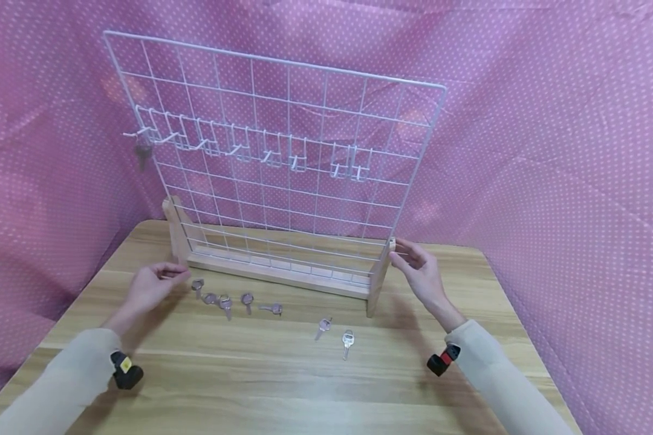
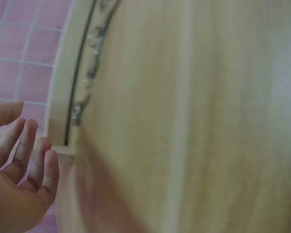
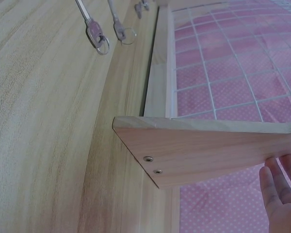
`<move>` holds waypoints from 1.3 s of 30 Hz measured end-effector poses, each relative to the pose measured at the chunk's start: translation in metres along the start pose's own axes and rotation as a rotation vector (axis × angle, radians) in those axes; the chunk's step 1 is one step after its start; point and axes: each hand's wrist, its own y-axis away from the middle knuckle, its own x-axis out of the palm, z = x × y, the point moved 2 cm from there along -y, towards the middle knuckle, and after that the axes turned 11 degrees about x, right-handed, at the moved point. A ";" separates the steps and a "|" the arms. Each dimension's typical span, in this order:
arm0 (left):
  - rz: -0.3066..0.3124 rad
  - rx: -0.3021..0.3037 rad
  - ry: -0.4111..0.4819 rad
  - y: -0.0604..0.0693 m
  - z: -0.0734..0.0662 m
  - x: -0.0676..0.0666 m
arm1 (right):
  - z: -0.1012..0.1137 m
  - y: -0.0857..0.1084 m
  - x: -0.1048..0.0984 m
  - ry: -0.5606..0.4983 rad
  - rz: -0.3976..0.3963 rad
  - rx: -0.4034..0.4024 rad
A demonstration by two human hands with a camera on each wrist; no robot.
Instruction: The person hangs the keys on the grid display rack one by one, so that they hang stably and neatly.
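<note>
A white wire grid (image 1: 305, 193) stands upright between wooden supports, with a row of white hooks (image 1: 269, 157) across it. One key (image 1: 142, 152) hangs at the leftmost hook. Several keys (image 1: 247, 300) with rings lie on the table before the base. My left hand (image 1: 149, 290) is beside the left support, its relaxed fingers holding nothing; the left wrist view shows the palm and fingers (image 2: 26, 150) open. At the right support (image 1: 380, 275), my right hand (image 1: 421, 275) has its fingertips against the wood; the right wrist view shows fingers (image 3: 280, 182) at the support's outer face (image 3: 208, 155).
The wooden table (image 1: 283, 386) extends in front of the rack. Pink dotted cloth (image 1: 549, 133) hangs behind and at both sides. Two keys (image 1: 348, 343) (image 1: 323, 327) lie to the right of the others, nearer the table's front.
</note>
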 end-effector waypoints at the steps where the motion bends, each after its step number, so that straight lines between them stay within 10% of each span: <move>1: 0.008 0.006 -0.007 0.000 0.003 0.003 | 0.000 0.000 0.000 -0.002 0.001 -0.001; 39: 0.083 0.079 -0.176 -0.004 0.010 0.032 | 0.000 0.001 -0.001 -0.007 0.036 -0.056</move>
